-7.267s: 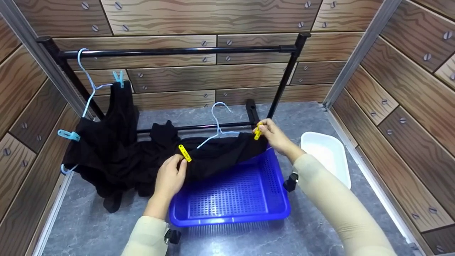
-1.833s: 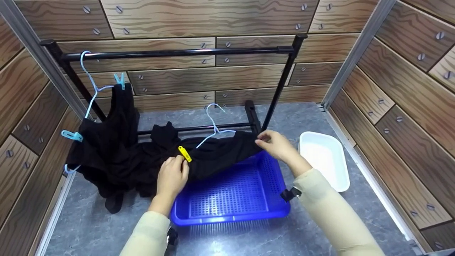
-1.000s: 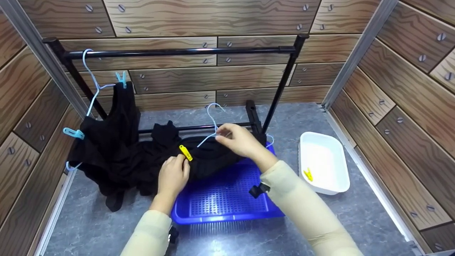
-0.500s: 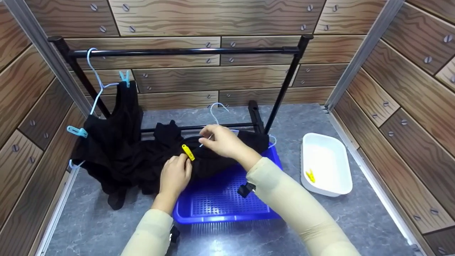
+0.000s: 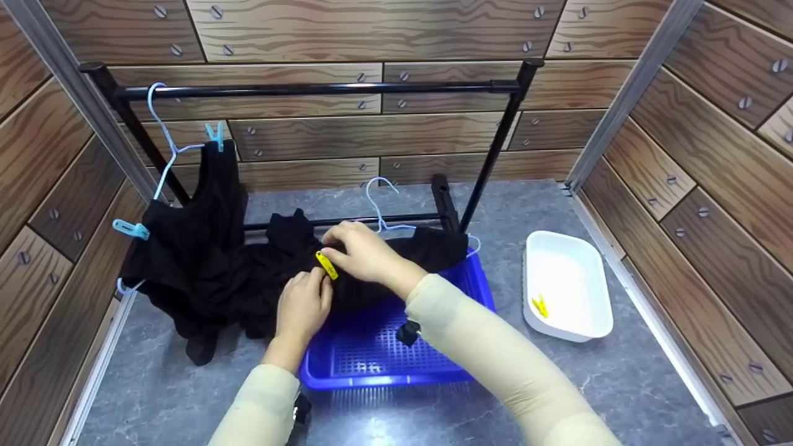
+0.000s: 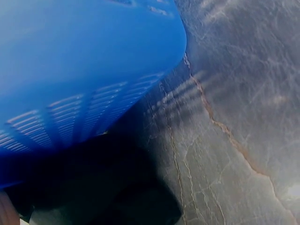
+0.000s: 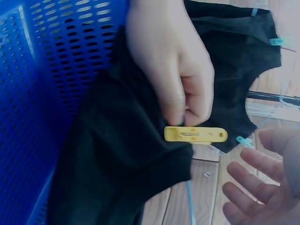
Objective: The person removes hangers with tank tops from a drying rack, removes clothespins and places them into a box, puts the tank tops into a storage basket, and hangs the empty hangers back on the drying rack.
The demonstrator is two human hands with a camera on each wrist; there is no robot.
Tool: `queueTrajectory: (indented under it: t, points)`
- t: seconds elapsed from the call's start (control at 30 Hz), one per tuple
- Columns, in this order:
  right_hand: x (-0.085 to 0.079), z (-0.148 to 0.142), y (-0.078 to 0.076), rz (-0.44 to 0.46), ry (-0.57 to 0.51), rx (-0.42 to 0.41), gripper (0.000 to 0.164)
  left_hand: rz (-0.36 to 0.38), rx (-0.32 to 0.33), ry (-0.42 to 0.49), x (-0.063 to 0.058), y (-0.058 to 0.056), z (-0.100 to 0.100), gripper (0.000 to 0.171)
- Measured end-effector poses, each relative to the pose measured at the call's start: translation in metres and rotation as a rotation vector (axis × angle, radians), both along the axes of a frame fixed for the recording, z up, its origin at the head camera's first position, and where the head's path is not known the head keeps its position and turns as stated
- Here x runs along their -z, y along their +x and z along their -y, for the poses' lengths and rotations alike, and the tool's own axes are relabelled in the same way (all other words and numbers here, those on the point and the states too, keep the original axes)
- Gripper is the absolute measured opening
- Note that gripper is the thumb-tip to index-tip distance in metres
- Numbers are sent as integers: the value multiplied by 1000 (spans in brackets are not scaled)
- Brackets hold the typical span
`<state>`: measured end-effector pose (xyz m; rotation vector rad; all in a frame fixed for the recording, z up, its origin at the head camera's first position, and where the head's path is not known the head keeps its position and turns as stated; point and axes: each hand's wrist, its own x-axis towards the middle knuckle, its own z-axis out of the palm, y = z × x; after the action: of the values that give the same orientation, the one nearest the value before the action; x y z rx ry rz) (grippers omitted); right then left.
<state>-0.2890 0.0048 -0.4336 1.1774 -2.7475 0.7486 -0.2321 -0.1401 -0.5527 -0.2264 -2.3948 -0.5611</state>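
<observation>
Our left hand (image 5: 300,303) pinches the black garment (image 7: 122,136); our right hand (image 5: 364,253) has crossed to the yellow clip (image 5: 326,265).
The blue basket (image 5: 396,380) sits partly under the garment; our right fingers are spread beside the clip. A loose clip (image 5: 540,305) now lies in the white tray (image 5: 573,279), so only one seems left by the hanger (image 5: 381,224).

I'm in a small booth set up like a laundry corner. Its walls (image 5: 372,31), printed with cartoonish planks and screws, stand on three sides of me, meeting at grey metal strips (image 5: 632,99). On a marbled surface (image 5: 155,384) I have a black rack (image 5: 322,90), pegged clothes (image 5: 186,248), hangers (image 5: 175,150), a blue basket (image 5: 390,381) and a white tub (image 5: 570,279).
</observation>
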Motion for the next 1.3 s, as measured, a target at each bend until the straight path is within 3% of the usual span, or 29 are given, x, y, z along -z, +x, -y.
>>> queueTrajectory:
  t: [0.23,0.6,0.83,1.03,1.3]
  points:
    - [11,9,2,-21,144,-23,38,-37,6,-13,2,-1,1,14]
    - [16,10,4,-6,208,-50,34,-51,0,-21,2,0,1,15]
    - [18,11,3,-11,174,-81,26,-38,-9,-22,4,0,1,18]
    - [18,10,5,51,179,-57,23,-42,-9,-10,2,0,0,16]
    - [21,11,8,53,161,-36,21,-34,-9,-6,4,1,0,16]
